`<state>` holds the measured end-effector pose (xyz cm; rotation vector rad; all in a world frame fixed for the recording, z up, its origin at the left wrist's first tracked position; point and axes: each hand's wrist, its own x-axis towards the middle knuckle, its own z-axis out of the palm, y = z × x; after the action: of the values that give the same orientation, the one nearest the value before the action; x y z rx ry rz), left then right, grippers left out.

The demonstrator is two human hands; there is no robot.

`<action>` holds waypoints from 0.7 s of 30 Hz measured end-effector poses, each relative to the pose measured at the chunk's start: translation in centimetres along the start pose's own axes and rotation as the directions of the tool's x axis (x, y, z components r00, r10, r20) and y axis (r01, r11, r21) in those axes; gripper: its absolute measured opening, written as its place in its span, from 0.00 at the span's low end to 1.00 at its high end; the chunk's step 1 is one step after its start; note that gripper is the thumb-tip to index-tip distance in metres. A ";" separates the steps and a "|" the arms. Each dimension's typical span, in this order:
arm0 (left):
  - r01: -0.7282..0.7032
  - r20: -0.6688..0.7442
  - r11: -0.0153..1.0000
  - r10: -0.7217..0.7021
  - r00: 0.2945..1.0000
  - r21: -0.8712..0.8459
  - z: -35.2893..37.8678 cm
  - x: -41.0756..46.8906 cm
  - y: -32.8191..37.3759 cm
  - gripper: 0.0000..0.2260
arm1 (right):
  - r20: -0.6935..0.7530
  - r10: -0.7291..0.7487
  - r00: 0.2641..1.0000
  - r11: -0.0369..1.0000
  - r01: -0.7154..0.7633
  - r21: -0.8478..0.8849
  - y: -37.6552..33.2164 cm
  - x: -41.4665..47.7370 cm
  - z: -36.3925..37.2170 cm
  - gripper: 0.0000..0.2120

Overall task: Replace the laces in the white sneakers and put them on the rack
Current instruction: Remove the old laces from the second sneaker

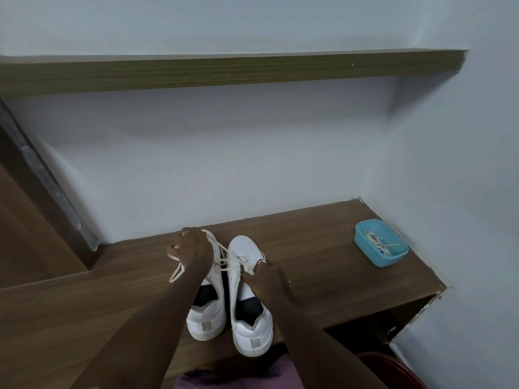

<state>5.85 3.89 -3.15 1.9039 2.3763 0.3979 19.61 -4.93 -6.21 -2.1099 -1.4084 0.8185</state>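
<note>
Standing side by side on the brown wooden tabletop (pixel 309 248), near the middle of its near edge: one pair of white sneakers, heels toward the person, toes toward the wall (pixel 224 153).

Head view, items:

1. Left sneaker (pixel 207 318). Heel just inside the near edge, dark lining showing; its toe is mostly hidden under the left hand.
2. Right sneaker (pixel 247 248). Touching or just beside the left one; its heel slightly overhangs the near edge and its toe is in plain view.
3. Lace (pixel 175 273). White and flat. One loose end hangs below the left hand; other strands cross the gap between the two shoes toward the right sneaker's eyelets.
4. Left hand (pixel 191 248). Over the left sneaker's toe, fingers curled round the lace.
5. Right hand (pixel 264 279). On the lacing area of the right sneaker, fingertips pinching lace there. The two hands are apart, one to each shoe.
6. Blue tray (pixel 393 259). Small and rectangular, near the tabletop's far right corner, well apart from the shoes.
7. Spare laces (pixel 377 242). A white bundle lying inside the tray.
8. Shelf (pixel 224 71). A wood-grained board fixed to the wall above the tabletop.
9. Purple cloth (pixel 238 374). At the bottom of the view, below the near edge.
</note>
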 end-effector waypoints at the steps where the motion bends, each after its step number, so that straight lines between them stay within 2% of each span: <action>1: 0.075 0.008 0.992 -0.075 0.997 -0.102 0.0 0.8 -0.7 0.12 | 0.000 -0.001 1.000 1.000 0.001 -0.014 -0.1 0.0 -0.1 0.18; 3: 0.166 0.064 0.948 -0.155 0.986 -0.271 -0.1 1.5 -1.4 0.14 | 0.005 -0.004 1.000 0.999 0.004 -0.036 -0.1 0.0 -0.2 0.16; 6: 0.172 0.010 0.955 -0.175 0.985 -0.240 -0.3 0.4 -0.8 0.12 | 0.022 -0.002 1.000 0.999 0.003 -0.054 -0.3 0.0 -0.4 0.18; 7: 0.107 -0.022 0.973 -0.114 0.993 -0.207 -0.5 -0.2 -0.4 0.13 | 0.021 0.003 1.000 0.998 -0.002 -0.067 -0.3 -0.1 -0.5 0.19; 9: -0.157 0.007 0.981 0.158 0.987 -0.119 -0.6 -1.0 0.3 0.18 | 0.020 -0.004 1.000 0.995 0.006 -0.104 -0.4 -0.1 -0.6 0.19; 11: -0.437 0.170 0.898 0.424 0.890 0.049 -0.3 -1.6 1.1 0.19 | 0.018 -0.014 1.000 0.992 0.017 -0.124 -0.5 -0.1 -0.7 0.21; 13: -0.590 0.320 0.785 0.520 0.792 0.186 0.3 -2.2 1.9 0.15 | 0.029 -0.029 0.999 0.991 0.032 -0.128 -0.7 0.0 -0.8 0.21; 15: -0.630 0.320 0.745 0.555 0.768 0.218 0.6 -3.0 2.5 0.13 | 0.036 -0.084 0.996 0.978 0.090 -0.191 -0.9 -0.2 -1.1 0.20; 18: -0.640 0.270 0.735 0.584 0.765 0.223 0.7 -3.3 3.4 0.11 | 0.014 -0.214 0.977 0.911 0.204 -0.358 -1.1 -0.6 -1.5 0.17; 21: -0.647 0.236 0.703 0.602 0.763 0.295 0.3 -3.2 3.7 0.11 | 0.007 -0.284 0.959 0.859 0.257 -0.443 -1.4 -0.5 -1.1 0.15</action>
<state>10.19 1.59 -2.81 2.8008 1.7311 -0.1584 19.33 -5.01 -4.42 -2.1481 -1.9478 0.3411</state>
